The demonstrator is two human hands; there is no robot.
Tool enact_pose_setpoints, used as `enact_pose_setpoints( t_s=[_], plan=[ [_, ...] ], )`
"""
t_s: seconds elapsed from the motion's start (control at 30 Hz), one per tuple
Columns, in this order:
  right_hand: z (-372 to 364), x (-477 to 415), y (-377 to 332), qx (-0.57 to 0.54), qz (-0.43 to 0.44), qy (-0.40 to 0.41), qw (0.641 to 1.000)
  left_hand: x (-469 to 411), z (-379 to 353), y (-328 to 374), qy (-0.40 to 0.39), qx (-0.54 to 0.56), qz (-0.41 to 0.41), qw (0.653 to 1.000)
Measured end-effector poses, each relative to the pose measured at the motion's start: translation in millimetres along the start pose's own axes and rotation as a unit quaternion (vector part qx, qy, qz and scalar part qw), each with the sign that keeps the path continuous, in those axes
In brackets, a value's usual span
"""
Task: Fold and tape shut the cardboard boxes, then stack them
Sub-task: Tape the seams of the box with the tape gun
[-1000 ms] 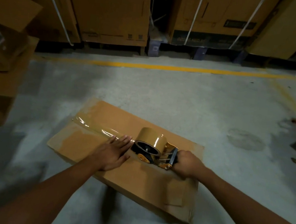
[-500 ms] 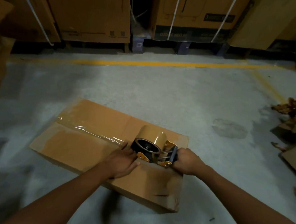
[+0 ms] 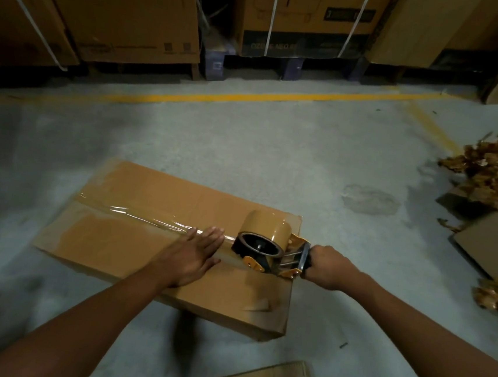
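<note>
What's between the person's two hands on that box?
The tape dispenser, seen in the head view: the left hand lies flat on the cardboard box beside it, and the right hand grips its handle.

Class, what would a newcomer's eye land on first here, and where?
First, the tape dispenser with its brown roll, near the right end of the cardboard box on the floor, its handle held by the right hand. The left hand presses flat on the glossy tape strip along the box's top.
</note>
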State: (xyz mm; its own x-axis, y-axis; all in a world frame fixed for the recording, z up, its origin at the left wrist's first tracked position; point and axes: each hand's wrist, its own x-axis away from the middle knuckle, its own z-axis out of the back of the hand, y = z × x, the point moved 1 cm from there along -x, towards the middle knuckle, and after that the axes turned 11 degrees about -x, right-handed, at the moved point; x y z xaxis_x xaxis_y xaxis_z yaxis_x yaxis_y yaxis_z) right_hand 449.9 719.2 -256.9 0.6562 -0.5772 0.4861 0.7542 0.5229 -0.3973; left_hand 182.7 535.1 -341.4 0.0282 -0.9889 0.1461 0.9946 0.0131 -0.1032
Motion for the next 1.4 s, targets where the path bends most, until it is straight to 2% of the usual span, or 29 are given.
enact_pose_setpoints(
  t_s=[0.17,0.33,0.4,0.63,0.87,1.03,1.27,1.4],
  plan=[
    [-5,8,11,-0.007,-0.004,0.019,1.000,1,14,20,-0.020,0.001,0.014,1.000],
    [-4,11,11,-0.017,-0.012,0.022,1.000,-12,22,66,-0.044,0.028,-0.045,0.998],
    [-4,13,10,-0.014,-0.013,0.021,1.000,-13,21,76,-0.052,0.019,-0.041,0.998],
    [8,18,12,-0.019,-0.009,0.017,1.000,-10,18,71,-0.078,0.006,-0.017,0.997],
    [18,35,42,-0.006,-0.034,0.020,0.999,2,9,45,-0.036,-0.008,-0.013,0.999],
    [31,44,49,0.025,-0.051,0.031,0.998,3,7,43,-0.041,-0.006,-0.012,0.999],
    [32,68,79,0.022,-0.078,0.040,0.996,2,23,53,-0.073,-0.020,0.007,0.997],
    [26,69,84,-0.002,-0.083,0.044,0.996,-2,40,81,-0.067,-0.001,0.024,0.997]
  ],
)
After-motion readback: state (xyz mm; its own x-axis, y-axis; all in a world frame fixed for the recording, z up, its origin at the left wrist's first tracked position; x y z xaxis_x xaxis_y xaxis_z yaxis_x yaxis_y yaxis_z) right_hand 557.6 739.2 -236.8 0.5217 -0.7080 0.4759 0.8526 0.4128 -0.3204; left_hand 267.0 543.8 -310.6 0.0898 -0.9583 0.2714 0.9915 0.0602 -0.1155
